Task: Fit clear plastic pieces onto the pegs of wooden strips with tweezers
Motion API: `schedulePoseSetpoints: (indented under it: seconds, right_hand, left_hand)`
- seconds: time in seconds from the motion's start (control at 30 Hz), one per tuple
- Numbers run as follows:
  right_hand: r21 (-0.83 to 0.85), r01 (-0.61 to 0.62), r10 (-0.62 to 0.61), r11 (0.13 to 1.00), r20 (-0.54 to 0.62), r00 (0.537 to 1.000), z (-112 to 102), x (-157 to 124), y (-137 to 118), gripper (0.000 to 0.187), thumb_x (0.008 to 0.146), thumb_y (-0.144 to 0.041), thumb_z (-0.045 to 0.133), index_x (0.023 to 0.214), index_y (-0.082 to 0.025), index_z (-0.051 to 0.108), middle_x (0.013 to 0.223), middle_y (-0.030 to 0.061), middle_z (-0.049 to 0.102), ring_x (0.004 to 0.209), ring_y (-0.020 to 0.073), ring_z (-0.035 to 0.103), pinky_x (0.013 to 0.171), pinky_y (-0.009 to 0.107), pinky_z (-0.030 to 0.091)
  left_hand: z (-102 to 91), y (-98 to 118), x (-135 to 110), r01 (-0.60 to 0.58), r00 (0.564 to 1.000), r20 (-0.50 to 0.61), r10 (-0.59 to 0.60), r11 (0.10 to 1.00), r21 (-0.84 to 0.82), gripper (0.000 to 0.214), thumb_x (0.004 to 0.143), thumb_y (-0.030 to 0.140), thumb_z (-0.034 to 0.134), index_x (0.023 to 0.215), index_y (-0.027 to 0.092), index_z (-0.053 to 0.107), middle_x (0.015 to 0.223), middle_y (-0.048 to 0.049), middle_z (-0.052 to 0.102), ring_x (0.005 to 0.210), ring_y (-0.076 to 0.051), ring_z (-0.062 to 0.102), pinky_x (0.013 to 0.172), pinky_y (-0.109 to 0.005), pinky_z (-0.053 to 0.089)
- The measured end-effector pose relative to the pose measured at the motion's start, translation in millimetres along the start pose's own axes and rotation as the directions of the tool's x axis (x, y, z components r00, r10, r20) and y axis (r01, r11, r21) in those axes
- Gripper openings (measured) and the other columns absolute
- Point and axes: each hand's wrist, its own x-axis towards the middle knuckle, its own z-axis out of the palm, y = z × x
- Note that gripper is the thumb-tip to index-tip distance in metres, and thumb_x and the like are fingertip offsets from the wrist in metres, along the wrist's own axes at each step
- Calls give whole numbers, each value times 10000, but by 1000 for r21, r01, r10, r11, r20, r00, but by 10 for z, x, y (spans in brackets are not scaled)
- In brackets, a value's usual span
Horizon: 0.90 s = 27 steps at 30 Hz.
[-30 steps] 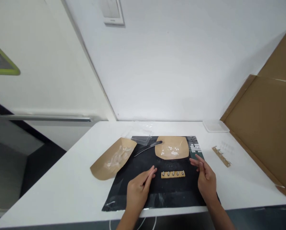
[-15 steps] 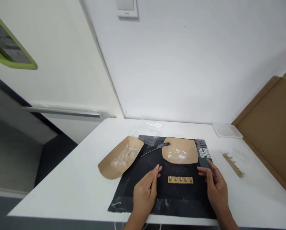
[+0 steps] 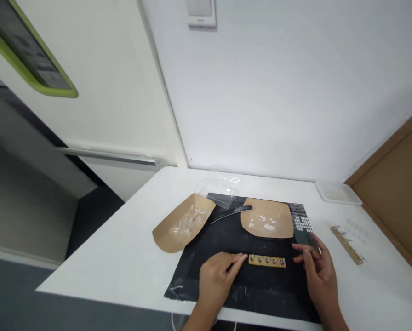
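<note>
A short tan strip (image 3: 267, 261) with a row of small metal studs lies on a black mat (image 3: 206, 266) on the white table (image 3: 130, 257). My left hand (image 3: 217, 280) rests on the mat just left of the strip, fingers stretched toward its left end, holding nothing. My right hand (image 3: 318, 272) lies on the mat to the strip's right, fingers extended and slightly apart, a short gap from the strip's right end. Neither hand grips the strip.
Two brown paper sheets hold small clear or white bits: one (image 3: 183, 223) off the mat's left, one (image 3: 268, 224) behind the strip. A dark slim tool (image 3: 231, 214), clear boxes (image 3: 217, 192), a white tray (image 3: 337, 192), a second studded strip (image 3: 347, 244) and cardboard (image 3: 395, 193) are around.
The camera view has swung left and down. My left hand has moved closer to the strip's left end; my right hand stays beside its right end.
</note>
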Motion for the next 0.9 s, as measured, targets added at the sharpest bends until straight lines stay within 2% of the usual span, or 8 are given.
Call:
schedulePoseSetpoints:
  seconds: [0.1,0.23,0.33,0.4,0.57,0.73,0.8,0.9]
  right_hand:
    - [2,4,-4,1000,2,1000,4,8,5,713,973,-608,644,1535,-230,423,1082,120,778,724,211,706,717,381,590]
    - [4,5,-5,1000,5,1000,9,12,12,691,983,-595,638,1531,-237,415,1072,106,772,726,203,700,718,375,589]
    - [4,16,-16,1000,1,1000,8,13,14,674,985,-586,640,1519,-236,425,1068,106,767,724,204,694,697,370,582]
    - [7,27,-27,1000,-1,1000,6,16,17,667,983,-580,646,1510,-233,434,1050,103,764,710,201,685,682,367,579]
    - [15,23,-23,1000,11,1000,4,22,31,591,957,-559,695,1409,-230,505,1007,76,731,709,188,669,705,367,600]
    - [4,41,-41,999,24,999,8,4,18,534,971,-536,687,1372,-233,506,976,59,708,702,181,660,687,352,586]
    - [2,50,-50,999,23,998,10,-1,6,510,986,-526,669,1368,-232,504,965,55,707,696,179,656,676,347,577]
    - [9,65,-65,998,33,997,9,-1,-3,486,1000,-510,652,1368,-232,499,949,47,699,692,173,650,661,334,567]
  left_hand:
    - [-2,1,10,-19,1000,-24,20,1000,19,160,1017,255,673,978,246,827,902,-10,847,771,-195,818,723,-302,692]
    - [2,-32,-2,-34,998,-59,36,999,33,305,1044,160,576,1262,253,770,1151,-35,830,1005,-225,820,906,-350,697]
    - [3,-59,-18,-4,999,-54,5,1000,26,361,1049,143,551,1347,246,728,1203,-52,815,1056,-229,808,940,-363,690]
    - [2,-73,-22,-10,999,-33,11,1000,20,332,1049,158,564,1305,252,754,1176,-46,822,1030,-232,815,917,-365,697]
    - [5,-86,-26,-14,1000,-9,14,1000,18,163,1017,273,677,1045,259,837,983,-10,853,839,-221,833,775,-333,710]
    - [-24,9,5,-15,1000,-17,16,997,76,225,1004,371,699,878,239,830,812,-11,835,700,-199,807,665,-305,682]
    - [-55,80,114,-55,998,-16,57,992,110,253,1011,376,688,853,233,823,785,-17,827,678,-193,798,650,-291,670]
    - [-77,171,441,-175,985,13,175,975,134,221,1024,312,669,892,228,825,829,-32,836,727,-191,803,705,-288,673]
